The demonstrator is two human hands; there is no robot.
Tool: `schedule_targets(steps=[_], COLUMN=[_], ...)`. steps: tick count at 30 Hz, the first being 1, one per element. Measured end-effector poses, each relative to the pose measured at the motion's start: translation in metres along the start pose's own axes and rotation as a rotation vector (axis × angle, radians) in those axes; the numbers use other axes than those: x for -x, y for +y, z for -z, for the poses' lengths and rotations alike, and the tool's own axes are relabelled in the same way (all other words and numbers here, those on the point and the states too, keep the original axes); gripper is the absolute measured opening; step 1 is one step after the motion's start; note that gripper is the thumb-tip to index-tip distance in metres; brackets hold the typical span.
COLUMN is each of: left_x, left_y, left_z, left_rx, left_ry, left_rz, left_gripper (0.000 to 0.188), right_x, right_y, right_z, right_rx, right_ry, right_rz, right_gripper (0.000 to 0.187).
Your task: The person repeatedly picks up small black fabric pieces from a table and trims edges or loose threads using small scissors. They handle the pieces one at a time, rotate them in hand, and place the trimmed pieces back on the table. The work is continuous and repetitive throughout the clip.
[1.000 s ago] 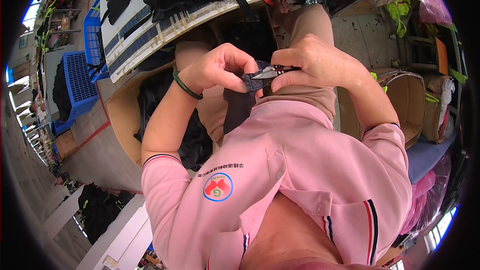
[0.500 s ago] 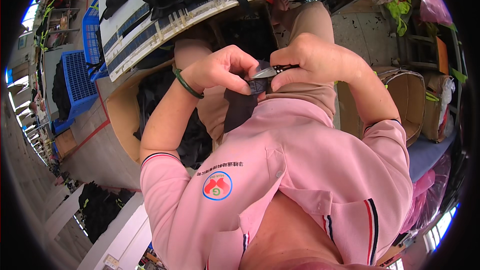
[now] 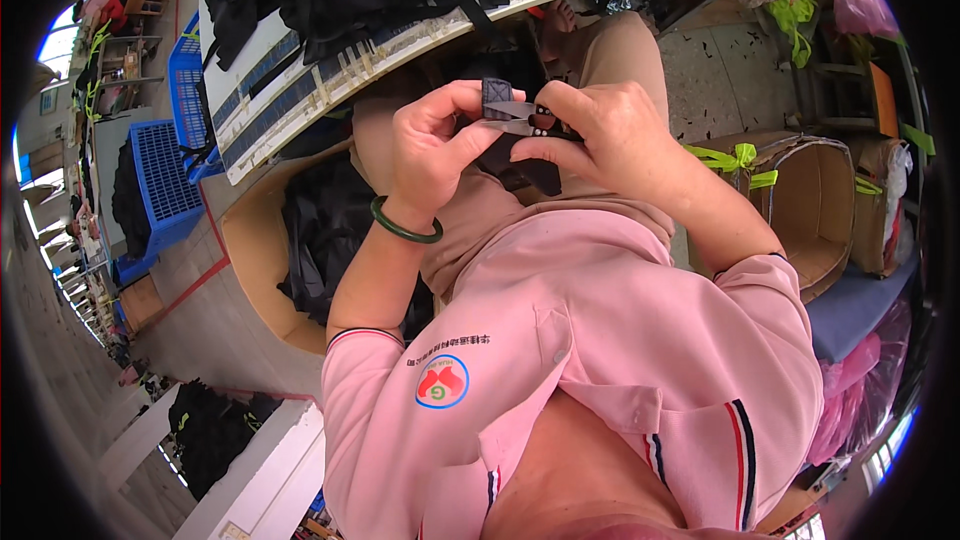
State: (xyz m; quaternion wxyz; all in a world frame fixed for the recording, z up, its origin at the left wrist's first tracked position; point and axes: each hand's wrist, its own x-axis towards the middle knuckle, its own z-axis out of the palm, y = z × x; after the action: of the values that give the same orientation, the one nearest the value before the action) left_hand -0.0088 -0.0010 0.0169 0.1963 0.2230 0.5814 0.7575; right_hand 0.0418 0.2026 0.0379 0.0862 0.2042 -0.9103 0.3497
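Observation:
In front of my lap, my left hand pinches a dark fabric strap with a stitched end between thumb and fingers. A green bangle circles that wrist. My right hand grips a pair of thread snips, its black handles within the fingers. The snips' blades point left and are apart, lying against the strap end beside my left fingertips. More of the dark fabric hangs below my hands. Whether the blades have thread between them is too small to tell.
Ahead stands a worn table edge with black fabric pieces heaped on it. At my left, a cardboard box holds black material. An open cardboard box sits at my right. Blue plastic crates stand farther left.
Both hands have risen toward the table with the strap and snips. My left hand has turned so that the stitched strap end faces up, and the snips' blades have spread.

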Motion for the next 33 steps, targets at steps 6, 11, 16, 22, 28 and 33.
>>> schedule_targets(steps=[6,11,16,22,28,33], left_x=[0.001,0.002,0.001,0.002,0.003,0.013], left_y=[0.001,0.0,0.003,0.003,0.006,0.014], left_z=[-0.002,-0.001,-0.004,-0.003,-0.002,0.018], left_rx=[-0.034,-0.025,-0.059,-0.071,-0.106,-0.343], left_ry=[0.001,-0.019,-0.024,-0.039,-0.023,0.019], left_rz=[-0.01,0.007,-0.01,0.002,0.011,0.0], left_gripper=[0.013,0.009,0.011,0.011,0.01,0.008], right_x=[-0.003,-0.002,-0.003,-0.002,0.002,-0.006], right_y=[0.0,0.0,0.0,0.0,0.003,0.012], right_z=[0.009,0.013,0.012,0.011,0.012,0.021], right_rx=[-0.151,-0.189,-0.108,-0.011,-0.068,-0.168], right_ry=[-0.058,-0.134,-0.087,-0.051,-0.033,-0.102], right_rz=[-0.099,-0.155,-0.079,-0.009,-0.031,-0.283], right_gripper=[0.043,0.043,0.041,0.038,0.036,0.034])
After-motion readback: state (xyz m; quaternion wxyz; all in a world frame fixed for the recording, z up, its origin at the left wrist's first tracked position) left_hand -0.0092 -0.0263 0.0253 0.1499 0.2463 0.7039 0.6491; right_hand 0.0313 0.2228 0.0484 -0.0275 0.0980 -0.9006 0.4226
